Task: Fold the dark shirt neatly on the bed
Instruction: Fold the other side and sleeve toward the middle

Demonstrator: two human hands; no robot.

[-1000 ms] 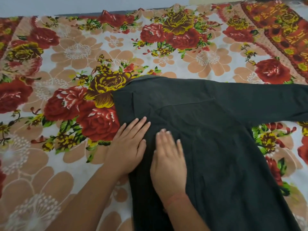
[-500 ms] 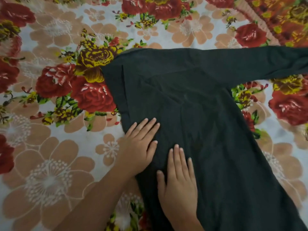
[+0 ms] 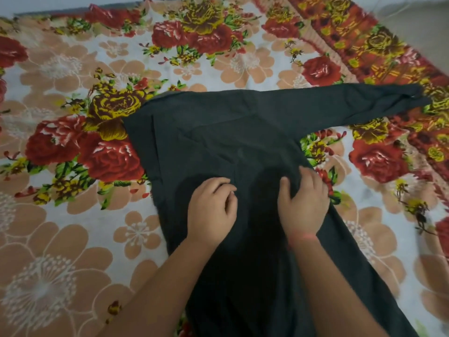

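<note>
Shirt hem: the lower end of the dark shirt (image 3: 218,132) runs off the near edge of the view between the two forearms, so the hem is out of sight.
Left hand: the left hand (image 3: 212,210) sits on the middle of the shirt body with its fingers curled in. Cloth puckers at the fingertips, so the grip reads as a narrow pinch of fabric.
Right hand: the right hand (image 3: 303,205), with a red thread (image 3: 302,237) at the wrist, is at the shirt's right side edge below the armpit. Its fingers (image 3: 311,173) hook over that edge and the thumb lies on top, so the grip holds cloth.
Shirt body: it lies flat on the bed (image 3: 73,239), long axis running from the person away. Its left side ends in a straight folded edge (image 3: 145,152), which looks already turned in.
Sleeve: the one spread sleeve (image 3: 340,105) starts beyond the right hand and stretches right and slightly away, its cuff (image 3: 413,96) well apart from both hands.
Deciding relation: the sleeve lies up and to the right of both grips, almost crosswise to the body. The right hand is nearer, so it probably brings the right side and sleeve across.
Risk: cloth dragged from one pinch may skew the left fold.
</note>
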